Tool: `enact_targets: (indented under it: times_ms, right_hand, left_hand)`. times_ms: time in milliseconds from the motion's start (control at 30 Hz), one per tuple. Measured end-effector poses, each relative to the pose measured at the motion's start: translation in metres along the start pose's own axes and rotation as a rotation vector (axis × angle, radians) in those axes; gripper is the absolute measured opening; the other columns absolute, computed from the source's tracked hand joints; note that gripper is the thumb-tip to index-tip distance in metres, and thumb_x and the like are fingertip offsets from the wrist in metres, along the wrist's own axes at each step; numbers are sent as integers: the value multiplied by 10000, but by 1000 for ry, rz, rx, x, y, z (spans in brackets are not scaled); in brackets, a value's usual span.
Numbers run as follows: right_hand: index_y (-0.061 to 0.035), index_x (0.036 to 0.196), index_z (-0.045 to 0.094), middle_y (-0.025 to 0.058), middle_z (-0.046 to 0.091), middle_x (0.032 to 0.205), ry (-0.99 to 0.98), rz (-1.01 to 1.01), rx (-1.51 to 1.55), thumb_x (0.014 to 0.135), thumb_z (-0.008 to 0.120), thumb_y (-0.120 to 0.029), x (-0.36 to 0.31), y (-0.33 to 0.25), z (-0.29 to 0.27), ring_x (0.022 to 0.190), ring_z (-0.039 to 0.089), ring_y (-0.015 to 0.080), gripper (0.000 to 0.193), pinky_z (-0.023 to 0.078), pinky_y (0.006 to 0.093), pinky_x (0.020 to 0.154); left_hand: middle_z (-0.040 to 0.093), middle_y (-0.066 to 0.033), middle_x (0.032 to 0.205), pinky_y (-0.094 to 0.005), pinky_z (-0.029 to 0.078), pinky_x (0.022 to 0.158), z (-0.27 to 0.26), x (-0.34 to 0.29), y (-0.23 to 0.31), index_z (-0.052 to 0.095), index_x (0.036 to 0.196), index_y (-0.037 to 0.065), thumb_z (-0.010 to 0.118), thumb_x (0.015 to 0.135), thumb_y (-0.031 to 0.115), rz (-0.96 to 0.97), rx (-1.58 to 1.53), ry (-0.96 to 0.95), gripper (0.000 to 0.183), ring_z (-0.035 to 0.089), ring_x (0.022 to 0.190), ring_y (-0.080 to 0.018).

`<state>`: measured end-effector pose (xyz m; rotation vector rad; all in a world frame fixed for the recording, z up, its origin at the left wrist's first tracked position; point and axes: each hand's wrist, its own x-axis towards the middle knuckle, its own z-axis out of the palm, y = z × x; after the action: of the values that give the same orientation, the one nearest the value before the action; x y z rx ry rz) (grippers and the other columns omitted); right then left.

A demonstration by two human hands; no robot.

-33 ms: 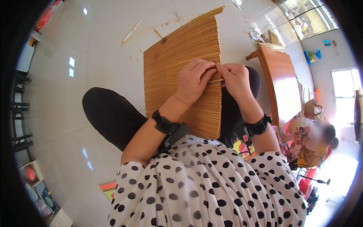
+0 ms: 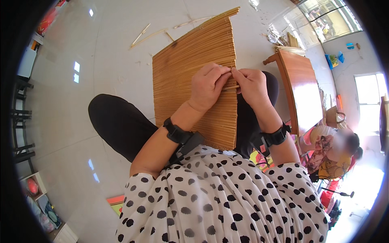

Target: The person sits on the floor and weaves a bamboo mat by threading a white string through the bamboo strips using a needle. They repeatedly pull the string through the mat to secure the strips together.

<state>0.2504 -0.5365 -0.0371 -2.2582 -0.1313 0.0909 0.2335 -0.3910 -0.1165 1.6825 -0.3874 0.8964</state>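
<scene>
A stiff tan mat [image 2: 190,56] of straw-like stalks laid side by side stands tilted between my knees, its near edge against my lap. My left hand [image 2: 207,86] rests over its face, thumb and fingers pinched together at the right edge. Right beside it, my right hand [image 2: 253,86] pinches that same edge from outside. The fingertips of both hands almost meet there, and whatever fine piece lies between them is hidden. One pale stalk end [image 2: 231,87] pokes out below the pinch, between the two hands.
Loose stalks [image 2: 139,35] lie on the tiled floor beyond the mat. To the right stands a glossy wooden table [image 2: 302,85], with a bundle of stalks [image 2: 293,50] by its far end. Another person [image 2: 324,152] sits past it, near a woven basket [image 2: 334,117].
</scene>
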Motion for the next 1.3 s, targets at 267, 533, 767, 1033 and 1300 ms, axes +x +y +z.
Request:
enact_targets:
  times_ms: [267,533,767,1033,1300]
  right_hand:
    - [49,750,704,116,596,536,-13,-52,16,965,663,-271,0,-4,3,483,558,166,388,475,330,531]
    - [61,734,686,129,601,548,1,-39,-48,954,661,-281,7,-1,7,489,556,176,407,487,343,559]
    - [52,750,702,109,607,543,-18,-24,7,958,658,-283,5,-7,5,503,591,171,397,498,327,559]
    - [50,762,707,118,615,551,-52,-32,9,959,659,-292,-1,-16,6,515,609,178,398,509,329,570]
    - [54,735,690,152,622,583,-49,26,-103,947,656,-314,19,2,11,542,625,219,426,523,375,614]
  left_hand:
    - [670,-128,863,-316,496,625,-8,5,10,689,964,-11,719,880,-68,82,6,71,107,640,717,-257]
    - [693,-114,906,-312,510,634,-39,1,10,701,1052,2,709,940,4,57,-17,262,112,648,734,-216]
    - [682,-136,934,-340,543,695,-20,-8,6,699,1101,9,740,896,20,-62,-6,47,209,673,801,-270]
    - [666,-128,850,-349,537,632,-11,6,9,695,981,7,746,863,-2,104,80,72,130,664,726,-294]
    - [717,-115,898,-272,531,600,-60,30,28,642,984,-5,656,989,49,39,7,221,56,685,721,-179]
